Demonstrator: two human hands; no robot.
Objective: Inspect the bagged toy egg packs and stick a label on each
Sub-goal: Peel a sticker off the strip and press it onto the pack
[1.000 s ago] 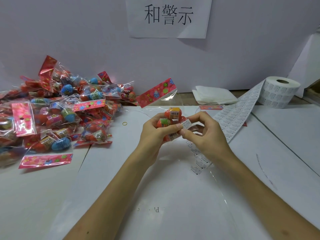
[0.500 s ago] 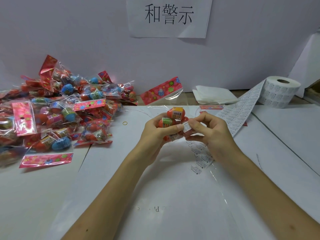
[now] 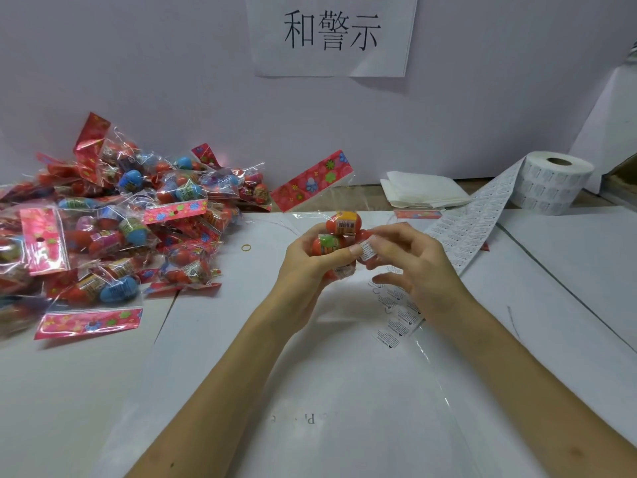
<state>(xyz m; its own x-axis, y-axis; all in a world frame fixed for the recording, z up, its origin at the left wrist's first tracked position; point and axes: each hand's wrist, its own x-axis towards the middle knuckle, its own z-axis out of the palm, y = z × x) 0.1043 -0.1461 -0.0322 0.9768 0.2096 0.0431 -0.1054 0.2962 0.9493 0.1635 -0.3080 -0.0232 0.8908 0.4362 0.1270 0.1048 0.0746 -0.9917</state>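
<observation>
My left hand (image 3: 306, 262) grips a clear bagged pack of orange toy eggs (image 3: 339, 232) above the middle of the table, its red flowered header card (image 3: 312, 181) sticking up behind. A small white label (image 3: 366, 250) lies on the pack's right side. My right hand (image 3: 410, 262) touches that label with thumb and forefinger, the other fingers loosely spread. A strip of labels (image 3: 465, 232) runs from a white label roll (image 3: 548, 182) at the right down under my right hand.
A big heap of bagged egg packs (image 3: 113, 222) covers the table's left side. Folded white cloths (image 3: 422, 189) lie at the back by the wall. A small rubber band (image 3: 246, 248) lies left of my hands. White paper sheets (image 3: 344, 391) cover the table.
The pack has turned slightly in my left hand. My right hand has brought the label against the pack's right side, and its lower fingers have spread out.
</observation>
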